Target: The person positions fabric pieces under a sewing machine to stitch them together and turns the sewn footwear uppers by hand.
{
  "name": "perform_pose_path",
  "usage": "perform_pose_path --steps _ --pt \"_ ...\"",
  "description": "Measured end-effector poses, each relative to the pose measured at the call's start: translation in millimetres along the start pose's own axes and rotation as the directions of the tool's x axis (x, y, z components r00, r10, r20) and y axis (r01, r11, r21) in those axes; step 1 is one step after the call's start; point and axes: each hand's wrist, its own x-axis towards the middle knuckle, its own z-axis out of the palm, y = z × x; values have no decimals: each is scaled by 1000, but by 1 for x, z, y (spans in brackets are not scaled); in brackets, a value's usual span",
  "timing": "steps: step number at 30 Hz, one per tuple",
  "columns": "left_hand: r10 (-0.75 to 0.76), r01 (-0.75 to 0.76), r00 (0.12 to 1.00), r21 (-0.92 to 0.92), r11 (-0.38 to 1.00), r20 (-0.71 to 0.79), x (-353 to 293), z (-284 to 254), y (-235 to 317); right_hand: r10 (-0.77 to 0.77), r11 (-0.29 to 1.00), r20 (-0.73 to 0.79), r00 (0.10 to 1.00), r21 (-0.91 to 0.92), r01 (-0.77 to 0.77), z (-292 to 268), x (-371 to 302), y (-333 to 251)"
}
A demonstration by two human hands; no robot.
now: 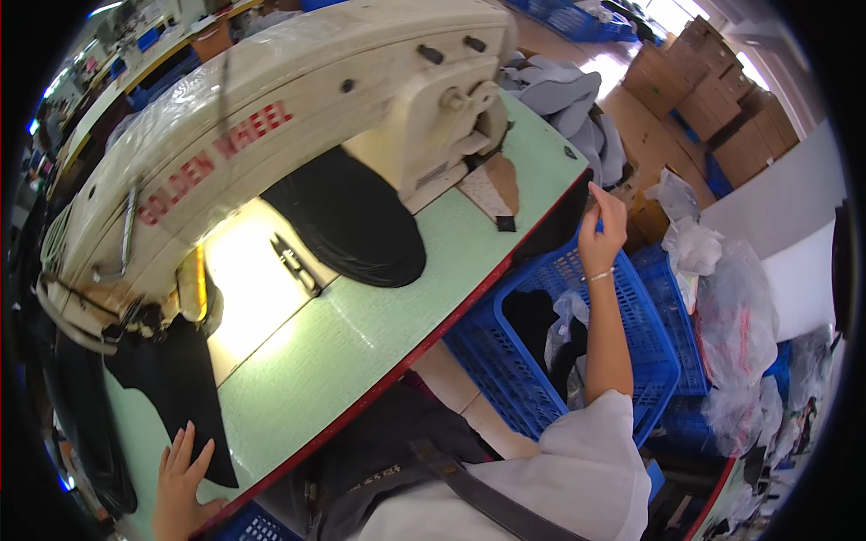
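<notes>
Resting with fingers spread, gripping nothing, the left hand (185, 476), the nearer, touches the black cloth (179, 371) lying ahead on the table (379, 316), long axis running up toward the sewing machine (316, 90); the right hand (606, 225), fingers half-bent near a basket (651, 334), shows no clear hold.

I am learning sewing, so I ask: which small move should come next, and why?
Perhaps bring the right hand to the black piece, to help guide it: only the left hand lies on it, at its near end, while its far end is at the sewing machine head; the right hand is away, by the blue basket.
</notes>
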Motion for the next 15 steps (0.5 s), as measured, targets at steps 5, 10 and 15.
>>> perform_pose_path --steps 5,10,15 --pt "308 -251 921 242 937 -237 13 9 -15 -512 807 83 855 388 446 -7 63 -154" --pt "468 -349 751 323 880 -466 29 34 -43 -845 407 87 528 745 529 37 75 -283" --pt "338 -314 815 131 940 -470 42 18 -35 -869 423 62 491 609 671 144 69 -334"
